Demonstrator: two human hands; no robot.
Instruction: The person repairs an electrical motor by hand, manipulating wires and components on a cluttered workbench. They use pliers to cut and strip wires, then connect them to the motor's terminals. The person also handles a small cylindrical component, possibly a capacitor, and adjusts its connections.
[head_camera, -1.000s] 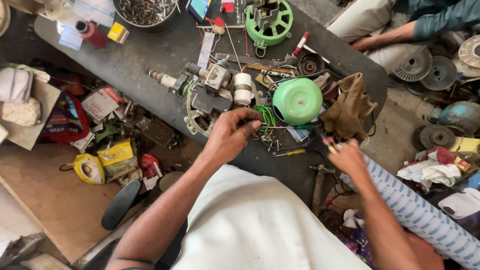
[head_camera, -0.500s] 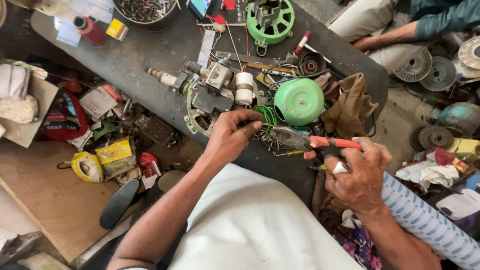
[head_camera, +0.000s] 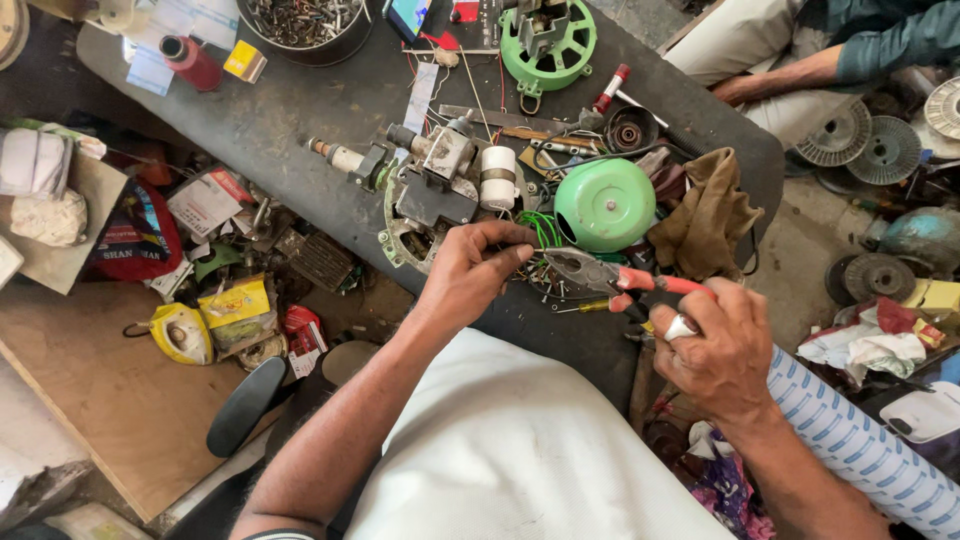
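My left hand (head_camera: 470, 272) pinches thin green wires (head_camera: 537, 229) at the front of a dark workbench (head_camera: 300, 120), beside a round green motor cover (head_camera: 605, 204). My right hand (head_camera: 720, 350) grips red-handled pliers (head_camera: 615, 277), whose metal jaws point left toward my left fingertips and the wires. A stripped motor assembly (head_camera: 430, 190) with a white cylinder (head_camera: 497, 178) lies just behind my left hand.
A green round frame (head_camera: 548, 40), a bowl of screws (head_camera: 305, 22) and a red can (head_camera: 190, 60) stand at the back. A brown rag (head_camera: 705, 215) lies at the right. Another person (head_camera: 800, 60) sits beyond the bench. Boxes and packets litter the floor at left.
My right hand came up from the bench's lower right edge holding the pliers and moved their jaws left toward the wires. My left hand stayed on the wires.
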